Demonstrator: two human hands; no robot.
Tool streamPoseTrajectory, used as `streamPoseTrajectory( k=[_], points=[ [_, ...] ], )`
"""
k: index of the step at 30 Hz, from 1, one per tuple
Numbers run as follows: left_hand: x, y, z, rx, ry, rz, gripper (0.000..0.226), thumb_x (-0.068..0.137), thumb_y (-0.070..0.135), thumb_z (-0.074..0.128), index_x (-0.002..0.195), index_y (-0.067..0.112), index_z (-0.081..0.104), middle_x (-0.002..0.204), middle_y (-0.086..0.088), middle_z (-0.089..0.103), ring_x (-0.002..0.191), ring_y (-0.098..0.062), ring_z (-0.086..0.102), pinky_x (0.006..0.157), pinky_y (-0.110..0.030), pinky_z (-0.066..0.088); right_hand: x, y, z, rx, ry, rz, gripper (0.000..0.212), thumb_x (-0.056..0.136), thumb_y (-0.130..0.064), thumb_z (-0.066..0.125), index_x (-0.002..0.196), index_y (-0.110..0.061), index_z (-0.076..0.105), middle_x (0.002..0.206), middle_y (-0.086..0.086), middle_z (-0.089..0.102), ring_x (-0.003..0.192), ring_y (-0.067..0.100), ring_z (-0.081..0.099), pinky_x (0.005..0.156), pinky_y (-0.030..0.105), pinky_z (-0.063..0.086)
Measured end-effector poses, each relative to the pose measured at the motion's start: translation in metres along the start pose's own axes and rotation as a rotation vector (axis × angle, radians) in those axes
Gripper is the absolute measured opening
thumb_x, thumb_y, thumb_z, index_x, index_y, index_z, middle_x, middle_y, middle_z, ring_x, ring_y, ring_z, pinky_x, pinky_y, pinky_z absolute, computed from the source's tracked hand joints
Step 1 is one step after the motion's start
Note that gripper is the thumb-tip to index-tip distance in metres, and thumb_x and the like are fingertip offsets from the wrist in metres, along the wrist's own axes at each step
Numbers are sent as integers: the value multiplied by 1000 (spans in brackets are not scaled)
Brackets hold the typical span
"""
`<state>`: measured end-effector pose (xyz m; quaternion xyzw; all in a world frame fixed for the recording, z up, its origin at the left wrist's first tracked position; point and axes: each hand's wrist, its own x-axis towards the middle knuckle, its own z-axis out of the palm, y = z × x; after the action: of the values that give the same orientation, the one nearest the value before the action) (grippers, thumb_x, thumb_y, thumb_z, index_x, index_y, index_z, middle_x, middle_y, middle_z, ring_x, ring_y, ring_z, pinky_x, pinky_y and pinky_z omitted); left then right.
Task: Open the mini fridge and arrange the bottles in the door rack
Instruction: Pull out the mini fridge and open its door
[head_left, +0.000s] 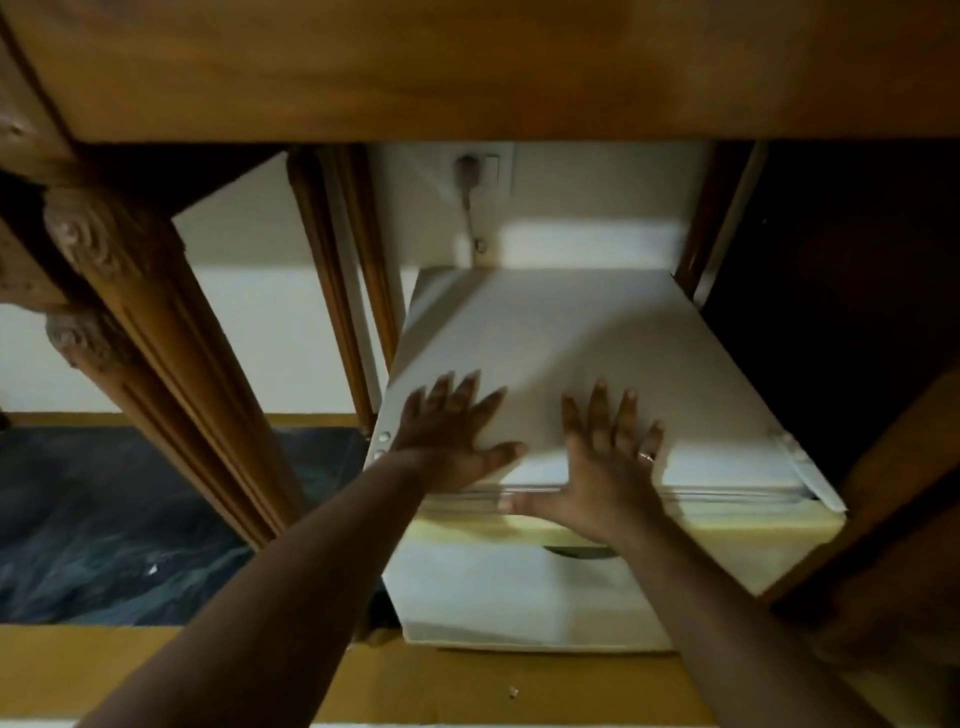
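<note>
Two hands are lying flat, fingers spread, gripping nothing: the left hand (453, 434) and right hand (602, 464) are pressing on the top of one white mini fridge (571, 332), which is sitting under a wooden table (467, 67) beside two carved legs (156, 332)

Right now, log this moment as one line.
mini fridge door shut | left hand flat on top | right hand flat on top | bottles unseen

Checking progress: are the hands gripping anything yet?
Nothing held. Left hand and right hand lie flat, fingers spread, on the mini fridge top.
</note>
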<state>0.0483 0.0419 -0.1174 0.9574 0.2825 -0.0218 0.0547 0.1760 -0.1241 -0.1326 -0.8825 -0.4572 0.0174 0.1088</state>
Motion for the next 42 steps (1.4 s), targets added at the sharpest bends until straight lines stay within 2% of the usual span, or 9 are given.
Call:
streamPoseTrajectory(
  k=[6, 14, 19, 23, 27, 31, 34, 37, 42],
  points=[
    [31, -13, 10, -46, 55, -40, 115, 58, 106, 13, 157, 50, 1, 171, 3, -7, 155, -25, -10, 122, -52, -2, 6, 4, 12, 20, 128, -19, 150, 30, -111, 27, 150, -32, -16, 159, 8, -31, 138, 32, -44, 107, 62, -26],
    [30, -14, 15, -41, 71, -25, 113, 62, 104, 16, 159, 47, 1, 171, 2, -6, 155, -27, -10, 122, -53, -2, -11, -4, 2, 65, 9, 82, 155, 24, -110, 29, 146, -33, -28, 153, 6, -44, 130, 28, -53, 107, 64, -26],
    [30, -19, 15, -37, 77, 5, 114, 61, 103, 13, 159, 45, 4, 171, 1, -3, 156, -28, -6, 122, -54, 1, -50, 2, -4, 45, -73, 62, 153, 25, -110, 32, 141, -38, -36, 145, -2, -54, 126, 24, -58, 109, 64, -24],
    [28, -19, 16, -12, 99, 26, 118, 60, 104, 5, 160, 42, 5, 171, 0, -1, 156, -28, -2, 122, -53, 4, -94, 16, -10, 25, -124, 109, 147, 36, -108, 29, 145, -33, -33, 146, -2, -53, 127, 22, -57, 114, 67, -10],
    [32, -22, 18, 74, 129, 12, 116, 63, 102, 2, 159, 39, 14, 170, -2, 9, 154, -30, 12, 119, -55, 16, -131, 38, -12, -81, -38, 161, 147, 42, -109, 20, 151, -20, -23, 153, 7, -43, 133, 24, -50, 115, 59, -19],
    [41, 1, 19, 143, 172, 65, 115, 63, 102, 2, 155, 38, 25, 160, -7, 29, 142, -35, 31, 110, -55, 28, -172, 66, -17, -165, 37, 315, 145, 46, -107, 13, 152, -12, -18, 158, 12, -33, 141, 27, -40, 118, 56, -16],
    [53, 49, 18, 83, 114, 181, 119, 60, 104, 1, 158, 40, 21, 168, -7, 18, 150, -34, 20, 116, -56, 19, -199, 87, -19, -201, 66, 533, 140, 50, -103, 9, 153, -10, -13, 162, 14, -23, 147, 33, -25, 118, 57, -6],
    [60, 106, 19, 36, 40, 301, 117, 62, 102, 0, 160, 40, 11, 171, -4, 4, 155, -32, 3, 120, -57, 6, -217, 102, -16, -278, 116, 715, 130, 63, -97, 22, 154, -9, -9, 163, 17, -14, 150, 38, -14, 118, 60, 3],
    [67, 163, 22, 49, 18, 374, 100, 75, 90, 5, 161, 39, 9, 171, -5, 3, 155, -35, 2, 121, -58, 5, -235, 133, -20, -335, 170, 840, 122, 70, -93, 22, 155, -8, -3, 164, 18, -4, 151, 36, -6, 119, 57, 6]
  ],
)
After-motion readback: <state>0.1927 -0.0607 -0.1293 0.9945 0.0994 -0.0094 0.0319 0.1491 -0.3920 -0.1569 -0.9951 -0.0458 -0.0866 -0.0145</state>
